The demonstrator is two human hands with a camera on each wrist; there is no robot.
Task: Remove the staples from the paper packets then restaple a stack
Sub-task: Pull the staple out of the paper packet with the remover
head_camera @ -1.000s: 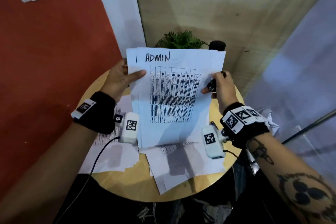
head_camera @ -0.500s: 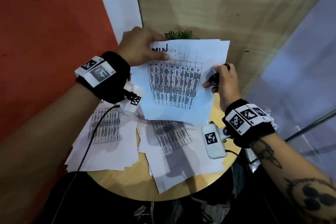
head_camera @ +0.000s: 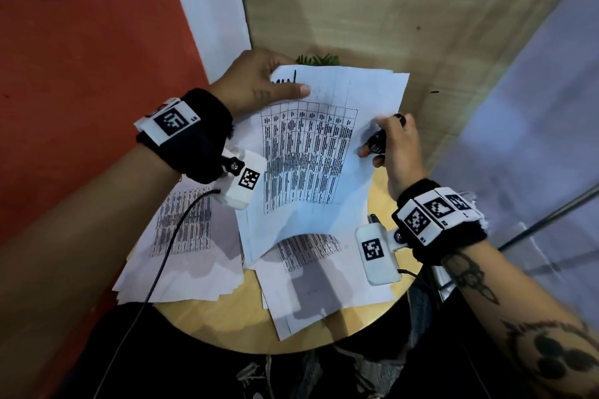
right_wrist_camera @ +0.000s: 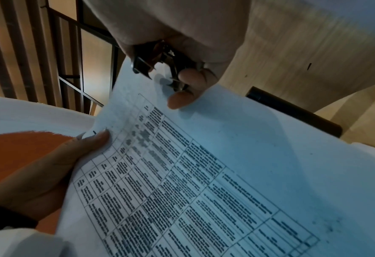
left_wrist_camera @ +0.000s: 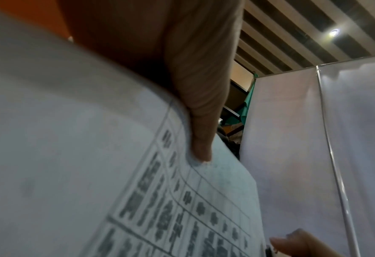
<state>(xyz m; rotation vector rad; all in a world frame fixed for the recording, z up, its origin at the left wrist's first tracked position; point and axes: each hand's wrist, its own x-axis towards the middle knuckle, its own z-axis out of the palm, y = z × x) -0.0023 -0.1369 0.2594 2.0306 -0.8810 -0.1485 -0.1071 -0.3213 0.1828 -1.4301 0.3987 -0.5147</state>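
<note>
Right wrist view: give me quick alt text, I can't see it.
The right hand grips a metal staple remover at the paper packet edge. The left hand pinches the packet's opposite edge.

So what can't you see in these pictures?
- Staple on the held paper packet: hidden under the left hand in the head view.
- Table text: blurred in every view.
- Staple remover: mostly covered by the right hand.
- Plant: hidden behind the packet in the head view.
</note>
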